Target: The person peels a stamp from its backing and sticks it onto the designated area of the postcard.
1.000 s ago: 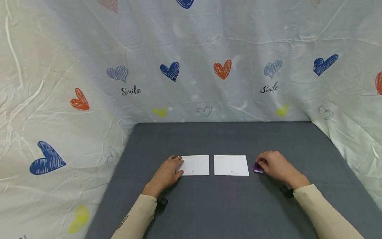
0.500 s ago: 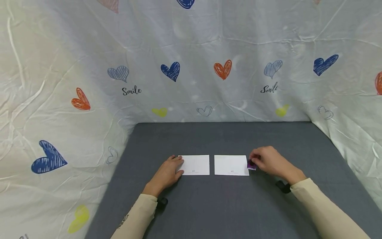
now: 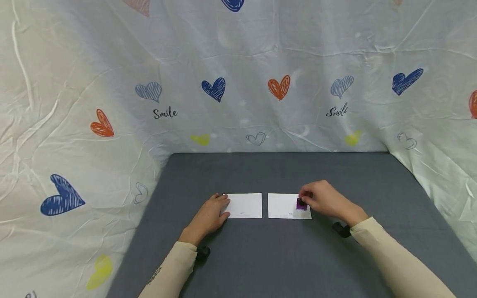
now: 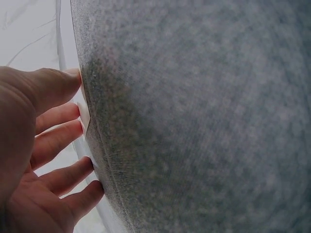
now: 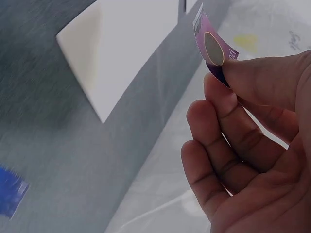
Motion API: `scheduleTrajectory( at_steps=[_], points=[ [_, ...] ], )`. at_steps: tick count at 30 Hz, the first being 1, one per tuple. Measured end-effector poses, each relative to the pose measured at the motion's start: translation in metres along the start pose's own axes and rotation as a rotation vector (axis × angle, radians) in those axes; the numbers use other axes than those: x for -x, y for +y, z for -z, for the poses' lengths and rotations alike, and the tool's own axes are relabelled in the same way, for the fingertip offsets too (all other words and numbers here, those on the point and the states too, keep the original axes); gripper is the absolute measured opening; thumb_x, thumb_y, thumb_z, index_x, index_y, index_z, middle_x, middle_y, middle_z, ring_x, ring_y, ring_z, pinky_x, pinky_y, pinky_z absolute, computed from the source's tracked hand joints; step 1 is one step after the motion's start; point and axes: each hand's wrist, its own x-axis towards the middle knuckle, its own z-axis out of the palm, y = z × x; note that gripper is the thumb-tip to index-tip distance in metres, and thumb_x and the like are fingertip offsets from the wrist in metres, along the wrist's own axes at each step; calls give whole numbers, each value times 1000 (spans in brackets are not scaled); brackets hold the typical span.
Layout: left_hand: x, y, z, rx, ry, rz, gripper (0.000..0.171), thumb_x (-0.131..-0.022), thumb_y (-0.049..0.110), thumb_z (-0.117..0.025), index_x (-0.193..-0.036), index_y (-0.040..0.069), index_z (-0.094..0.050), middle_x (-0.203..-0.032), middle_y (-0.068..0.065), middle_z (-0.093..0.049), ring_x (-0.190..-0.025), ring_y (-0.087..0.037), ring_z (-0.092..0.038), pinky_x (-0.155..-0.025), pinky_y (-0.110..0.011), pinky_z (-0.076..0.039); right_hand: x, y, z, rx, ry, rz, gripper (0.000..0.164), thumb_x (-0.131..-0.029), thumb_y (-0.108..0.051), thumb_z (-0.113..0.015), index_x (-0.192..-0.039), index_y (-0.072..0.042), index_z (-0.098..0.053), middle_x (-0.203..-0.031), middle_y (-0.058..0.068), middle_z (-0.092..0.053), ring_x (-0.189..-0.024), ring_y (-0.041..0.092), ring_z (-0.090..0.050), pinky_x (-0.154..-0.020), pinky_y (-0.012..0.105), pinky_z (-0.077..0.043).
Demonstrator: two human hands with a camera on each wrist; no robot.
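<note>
My right hand (image 3: 328, 201) pinches a small purple postage stamp (image 3: 302, 204) between thumb and index finger. In the right wrist view the stamp (image 5: 209, 31) has serrated edges, a dark oval and partly covered digits. It overlaps the right end of the right white paper rectangle (image 3: 282, 205) in the head view. A matching white rectangle (image 3: 244, 205) lies to its left, each with small print near its lower edge. My left hand (image 3: 206, 213) rests on that sheet's left end, thumb and fingers spread; the left wrist view shows fingertips at its corner.
Both sheets lie side by side on a dark grey tabletop (image 3: 261, 256), with a narrow gap between them. In the right wrist view a small blue piece with a serrated edge (image 5: 10, 191) lies on the table. Behind hangs a white heart-print curtain (image 3: 242, 111).
My right hand has moved left with the stamp, from the bare table beside the right sheet to over that sheet's right end. My left hand has stayed in place.
</note>
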Motion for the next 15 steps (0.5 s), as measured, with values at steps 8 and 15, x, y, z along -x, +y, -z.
scheduleTrajectory(
  at_steps=[8,15],
  points=[
    [0,0,0,-2,1,-6,47,-99,15,-81,-141,-4,-70,-153,-21,-65,-146,-51,-55,-121,-60,-45,-18,-17,-10,-35,-40,18,11,-101,-6,-73,-100,-12,-82,-89,-9,-78,-79,2,-67,-73,29,-57],
    [0,0,-1,-13,-8,-12,46,-99,14,-80,-140,-4,-69,-152,-22,-65,-146,-51,-55,-121,-60,-44,-29,-34,-20,-69,-49,33,12,-101,-5,-72,-100,-12,-82,-90,-8,-78,-80,2,-68,-77,29,-58]
  ],
)
